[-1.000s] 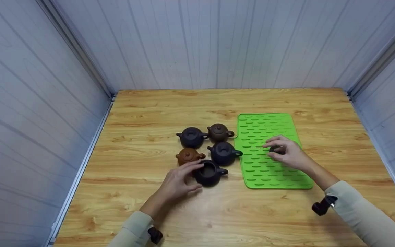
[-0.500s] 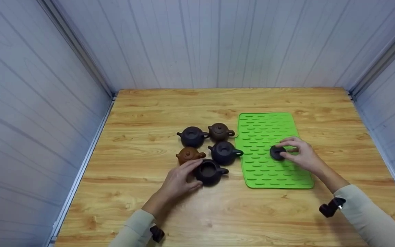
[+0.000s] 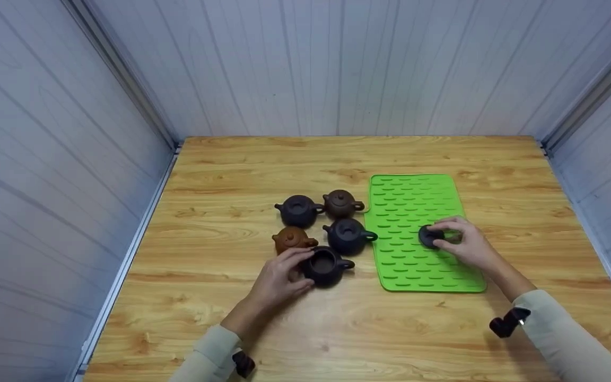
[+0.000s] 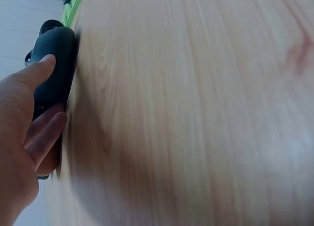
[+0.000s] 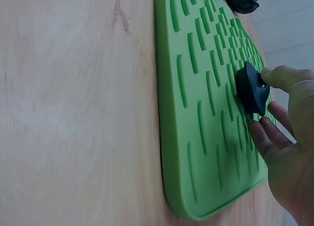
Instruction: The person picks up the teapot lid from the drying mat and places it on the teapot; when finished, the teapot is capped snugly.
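Observation:
A dark lidless teapot stands on the table with its open mouth showing. My left hand holds it from the left, thumb on the near side and fingers on the far side. In the left wrist view the thumb presses the dark teapot body. Over the green mat, my right hand pinches a round dark teapot lid by its top. From the right wrist the lid appears at or just above the mat surface, the thumb touching its knob.
Several lidded teapots cluster behind the lidless one: an orange-brown teapot, a brown teapot and dark ones. One handle overlaps the mat's left edge. Pale panel walls bound the wooden table at the back and sides.
The right hand has shifted slightly right and turned, so more of the lid shows between its fingers. The left hand and the teapots have hardly moved.

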The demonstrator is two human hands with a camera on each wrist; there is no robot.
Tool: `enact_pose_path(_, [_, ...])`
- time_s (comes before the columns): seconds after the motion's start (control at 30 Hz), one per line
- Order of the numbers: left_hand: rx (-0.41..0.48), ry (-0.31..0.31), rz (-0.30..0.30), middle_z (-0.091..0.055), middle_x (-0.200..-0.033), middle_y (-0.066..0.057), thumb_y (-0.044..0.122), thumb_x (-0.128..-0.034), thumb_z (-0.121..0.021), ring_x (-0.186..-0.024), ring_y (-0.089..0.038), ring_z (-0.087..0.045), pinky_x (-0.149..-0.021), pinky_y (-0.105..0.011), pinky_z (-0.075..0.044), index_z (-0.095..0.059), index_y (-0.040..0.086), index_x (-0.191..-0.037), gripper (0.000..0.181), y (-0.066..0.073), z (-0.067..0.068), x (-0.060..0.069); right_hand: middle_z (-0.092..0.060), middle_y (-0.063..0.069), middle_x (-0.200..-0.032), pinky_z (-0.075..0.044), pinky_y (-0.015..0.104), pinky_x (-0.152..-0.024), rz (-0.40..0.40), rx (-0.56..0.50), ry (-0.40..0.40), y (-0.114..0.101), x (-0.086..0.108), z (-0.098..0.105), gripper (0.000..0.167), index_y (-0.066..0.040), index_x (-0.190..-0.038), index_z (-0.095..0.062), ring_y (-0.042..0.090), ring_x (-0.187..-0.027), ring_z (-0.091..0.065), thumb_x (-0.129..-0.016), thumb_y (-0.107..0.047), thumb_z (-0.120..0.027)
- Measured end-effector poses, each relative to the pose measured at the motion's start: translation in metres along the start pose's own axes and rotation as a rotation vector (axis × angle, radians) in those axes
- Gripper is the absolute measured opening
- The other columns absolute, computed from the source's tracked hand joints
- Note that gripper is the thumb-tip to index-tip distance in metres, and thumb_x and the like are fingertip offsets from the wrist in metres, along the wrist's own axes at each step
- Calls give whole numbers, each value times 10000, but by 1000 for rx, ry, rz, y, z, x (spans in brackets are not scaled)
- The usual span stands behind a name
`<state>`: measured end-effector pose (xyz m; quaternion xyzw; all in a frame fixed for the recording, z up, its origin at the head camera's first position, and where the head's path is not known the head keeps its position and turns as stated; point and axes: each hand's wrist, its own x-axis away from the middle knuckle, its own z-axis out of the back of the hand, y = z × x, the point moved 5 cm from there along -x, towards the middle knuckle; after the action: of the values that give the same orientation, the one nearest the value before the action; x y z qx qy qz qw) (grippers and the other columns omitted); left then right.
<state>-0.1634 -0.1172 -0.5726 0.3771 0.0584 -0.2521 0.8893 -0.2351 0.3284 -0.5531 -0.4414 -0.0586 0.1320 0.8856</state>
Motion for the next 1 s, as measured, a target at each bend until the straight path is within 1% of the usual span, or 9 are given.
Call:
enact_pose_path(0.1, [16,11,24,-752,-1470,-117,146,-884,-975,-1357,-359,-744,-1143,-515,-617,-752,76,-1439,602,0,0,2,-645,289,-1456,-548,100,-946,-10,8,6,3,-1,0,345,17,-1367,-775,348,-1294,-637,-1031,-53,-805])
enact_pose_path(0.2, [24,24,43,-755,-1453,-114,144,-881,-974,-1321,-343,-760,-1119,-485,-634,-755,79,-1429,594,1,0,3,-645,293,-1455,-535,90,-945,-23,9,13,7,-2,0,341,21,-1363,-776,237,-1229,-637,-1031,-55,-803])
enact_pose_path(0.27, [25,36,44,-759,-1425,-118,135,-879,-974,-1219,-313,-792,-1040,-432,-667,-759,72,-1418,584,1,0,5,-645,296,-1451,-529,84,-946,-34,4,17,9,-2,1,338,27,-1360,-775,162,-1180,-627,-1033,-52,-799])
enact_pose_path(0.33, [32,48,40,-762,-1385,-125,124,-878,-974,-1086,-281,-811,-932,-367,-690,-763,64,-1406,571,1,0,6,-648,292,-1446,-523,78,-946,-46,2,20,10,-2,1,336,27,-1360,-776,101,-1148,-615,-1037,-60,-797])
enact_pose_path(0.4, [45,61,37,-764,-1344,-128,107,-879,-973,-963,-251,-813,-824,-309,-690,-767,54,-1390,554,1,0,7,-653,291,-1436,-525,82,-939,-51,0,23,12,-3,1,335,29,-1359,-775,69,-1116,-617,-1038,-65,-796])
enact_pose_path(0.47, [60,71,36,-762,-1311,-125,90,-885,-966,-903,-241,-809,-773,-276,-685,-771,49,-1377,530,1,0,8,-660,287,-1425,-532,87,-926,-54,0,29,13,-3,1,331,28,-1355,-778,54,-1090,-630,-1039,-70,-797])
enact_pose_path(0.67, [80,72,55,-760,-1279,-116,70,-892,-959,-931,-258,-815,-761,-293,-691,-780,53,-1363,504,1,-1,7,-661,287,-1407,-549,88,-910,-61,-10,41,13,-4,0,324,32,-1345,-779,34,-1059,-644,-1034,-57,-796])
enact_pose_path(0.83, [81,78,50,-766,-1267,-122,65,-888,-963,-934,-264,-803,-747,-319,-690,-789,62,-1358,502,2,1,6,-647,283,-1386,-556,84,-916,-71,-35,38,13,-4,-1,326,51,-1351,-767,-32,-1036,-639,-1037,-39,-779])
enact_pose_path(1.0, [102,75,52,-765,-1272,-126,62,-890,-961,-946,-266,-802,-748,-310,-692,-787,63,-1364,505,2,1,7,-638,289,-1402,-552,76,-929,-84,-40,24,15,-3,-1,329,49,-1364,-761,-48,-1037,-632,-1045,-35,-765])
